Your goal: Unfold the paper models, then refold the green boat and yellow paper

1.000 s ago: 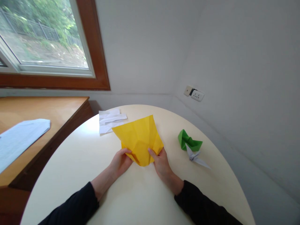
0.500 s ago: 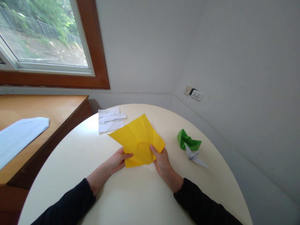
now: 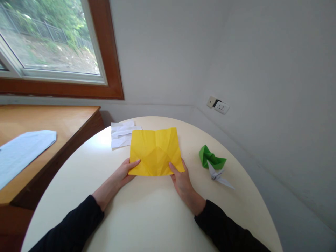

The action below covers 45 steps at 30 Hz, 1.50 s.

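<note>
A creased yellow sheet of paper (image 3: pixel 156 150) is held spread between both hands above the round table. My left hand (image 3: pixel 127 169) pinches its near left corner, thumb on top and fingers underneath. At the near right corner my right hand (image 3: pixel 181 175) grips the sheet the same way. Fold lines run across the paper, one down its middle and several slanting. Its far left part covers some of the creased white paper (image 3: pixel 122 134) lying behind it.
To the right on the white round table (image 3: pixel 147 217) lie a green folded paper boat (image 3: pixel 214 161) and a white paper crane (image 3: pixel 217 176). A wooden desk (image 3: pixel 65 115) with a light blue folded cloth (image 3: pixel 26 154) stands at left. A wall socket (image 3: pixel 222 107) is behind.
The yellow sheet has turned from a slanted, diamond-like position to lie squarely across, with its edge facing me. My left hand has shifted slightly left and up; my right hand stays nearly in place.
</note>
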### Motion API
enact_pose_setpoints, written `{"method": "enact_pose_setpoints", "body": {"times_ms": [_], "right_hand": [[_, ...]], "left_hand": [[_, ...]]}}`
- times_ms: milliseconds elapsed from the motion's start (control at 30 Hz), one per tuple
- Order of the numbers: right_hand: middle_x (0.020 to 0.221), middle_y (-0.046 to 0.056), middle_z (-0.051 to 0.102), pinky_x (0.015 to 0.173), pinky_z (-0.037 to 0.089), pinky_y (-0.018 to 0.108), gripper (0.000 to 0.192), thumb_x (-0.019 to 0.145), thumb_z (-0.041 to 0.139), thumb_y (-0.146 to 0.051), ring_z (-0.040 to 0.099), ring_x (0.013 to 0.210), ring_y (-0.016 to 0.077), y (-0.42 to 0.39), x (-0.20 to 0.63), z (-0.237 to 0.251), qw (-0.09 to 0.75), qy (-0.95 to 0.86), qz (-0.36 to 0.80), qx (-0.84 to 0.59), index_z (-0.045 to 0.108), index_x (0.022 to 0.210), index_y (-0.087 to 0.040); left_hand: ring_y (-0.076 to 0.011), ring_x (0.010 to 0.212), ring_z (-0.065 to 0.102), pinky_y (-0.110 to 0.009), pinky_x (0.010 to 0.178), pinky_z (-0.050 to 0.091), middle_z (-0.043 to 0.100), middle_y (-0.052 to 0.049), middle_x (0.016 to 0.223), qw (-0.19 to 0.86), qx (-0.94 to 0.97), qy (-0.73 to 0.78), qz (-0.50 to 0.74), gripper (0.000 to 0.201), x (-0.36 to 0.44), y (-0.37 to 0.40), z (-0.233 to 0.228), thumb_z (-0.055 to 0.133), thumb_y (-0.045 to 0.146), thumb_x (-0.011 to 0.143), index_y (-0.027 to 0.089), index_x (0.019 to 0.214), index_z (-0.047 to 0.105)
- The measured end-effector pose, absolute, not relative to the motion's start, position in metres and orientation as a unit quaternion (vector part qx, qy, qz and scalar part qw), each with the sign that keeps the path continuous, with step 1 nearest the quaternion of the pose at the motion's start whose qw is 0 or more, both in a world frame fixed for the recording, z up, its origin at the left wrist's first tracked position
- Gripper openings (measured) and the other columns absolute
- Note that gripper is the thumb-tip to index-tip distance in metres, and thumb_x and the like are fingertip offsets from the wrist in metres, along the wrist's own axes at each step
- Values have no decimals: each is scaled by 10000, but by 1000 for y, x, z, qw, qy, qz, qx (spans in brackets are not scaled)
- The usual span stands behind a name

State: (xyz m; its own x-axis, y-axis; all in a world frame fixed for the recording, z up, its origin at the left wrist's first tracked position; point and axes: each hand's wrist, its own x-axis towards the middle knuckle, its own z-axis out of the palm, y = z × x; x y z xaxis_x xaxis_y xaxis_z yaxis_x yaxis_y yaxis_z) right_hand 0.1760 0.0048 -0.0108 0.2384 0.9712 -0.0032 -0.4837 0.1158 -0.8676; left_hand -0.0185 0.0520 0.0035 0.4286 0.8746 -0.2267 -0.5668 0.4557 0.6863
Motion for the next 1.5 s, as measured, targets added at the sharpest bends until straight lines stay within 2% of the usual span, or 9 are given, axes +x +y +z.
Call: {"method": "enact_pose_setpoints", "body": {"times_ms": [167,333,533,800,900,1033,1200,1333,1500], "right_hand": [[1310,90,520,861,522,400,727,657,727,-264,558,1128,249,5,178,-10,680,-284,539,-408,390,1301,-286],[1048,67,666,780,542,412,891,637,745,-258,648,935,232,8,183,-10,684,-286,529,-414,248,1376,-302],[1014,50,676,761,541,352,566,567,784,-263,653,857,200,15,188,-15,652,-334,525,-434,578,1091,-209],[971,27,698,838,503,353,480,485,815,-242,641,867,196,21,193,-24,624,-362,531,-445,666,939,-199],[881,16,692,804,501,347,342,521,797,-252,635,814,187,20,194,-25,607,-392,518,-458,675,835,-195],[770,-6,605,731,502,312,138,602,735,-254,605,759,165,19,195,-24,606,-453,457,-467,624,656,-191],[1002,44,517,801,501,351,71,624,651,-189,559,977,212,19,199,-29,610,-514,362,-482,589,593,-201],[1102,62,481,932,424,422,115,656,590,-118,468,1096,235,16,201,-31,576,-573,218,-541,623,612,-218],[1148,63,467,887,412,434,221,721,534,-69,432,1092,248,8,202,-23,526,-653,33,-544,665,681,-241]], "left_hand": [[-287,1048,614,-339,866,524,693,-118,1044,793,282,279,462,384,-22,51,9,645,77,733,146,1108,599],[-287,1056,609,-330,885,513,675,-129,1087,796,277,268,466,357,-24,51,12,647,95,738,143,1090,609],[-284,983,646,-343,851,534,698,-137,1018,791,271,292,465,372,-24,54,6,652,67,719,111,1085,602],[-284,901,673,-328,789,562,712,-134,968,777,300,310,458,337,-29,62,0,743,114,640,92,957,630],[-281,893,676,-317,768,569,712,-132,968,771,305,314,462,342,-31,64,0,755,130,627,93,945,636],[-285,938,662,-315,761,570,711,-125,977,766,298,324,469,334,-32,65,0,749,134,624,106,937,637],[-286,972,648,-328,787,562,699,-123,1020,757,307,322,478,348,-32,67,0,737,145,633,109,964,634],[-285,989,640,-329,808,556,685,-125,1058,754,311,313,487,363,-33,68,-1,736,153,636,109,981,631],[-284,987,641,-322,798,561,694,-120,1034,753,298,318,493,354,-33,68,0,729,137,631,116,970,631]]}}
